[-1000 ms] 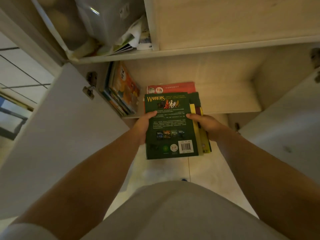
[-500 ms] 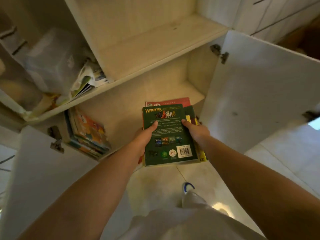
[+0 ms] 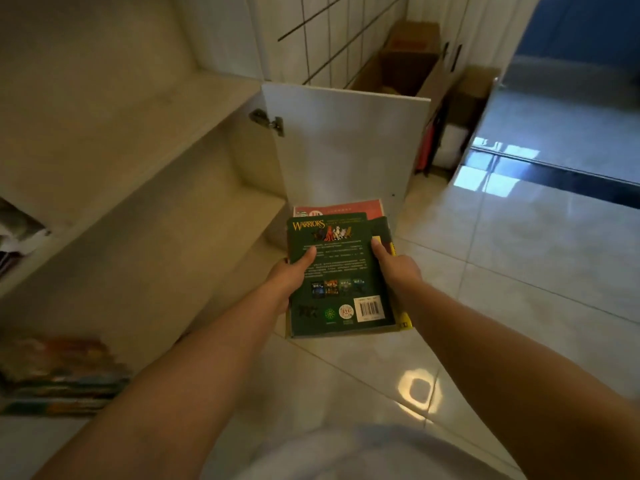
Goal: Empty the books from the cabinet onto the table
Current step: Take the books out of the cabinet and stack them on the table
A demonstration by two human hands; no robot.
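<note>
I hold a stack of books (image 3: 341, 271) with both hands, out in front of the cabinet and above the tiled floor. A green "Warriors" book lies on top, back cover up, with a red book and a yellow one under it. My left hand (image 3: 289, 275) grips the stack's left edge, thumb on the green cover. My right hand (image 3: 396, 266) grips the right edge, thumb on top. More books (image 3: 62, 375) lie on the cabinet's (image 3: 145, 188) lower shelf at the far left, blurred. The table is not in view.
The cabinet's white right door (image 3: 346, 147) stands open just beyond the stack. Cardboard boxes (image 3: 398, 64) stand behind it along the tiled wall. Papers (image 3: 14, 237) stick out of the upper shelf at left. Glossy floor tiles (image 3: 502, 271) spread to the right toward a sliding-door track.
The stack has come out of the lower shelf, both hands still gripping it. My view has swung right, away from the cabinet toward the open door and floor.
</note>
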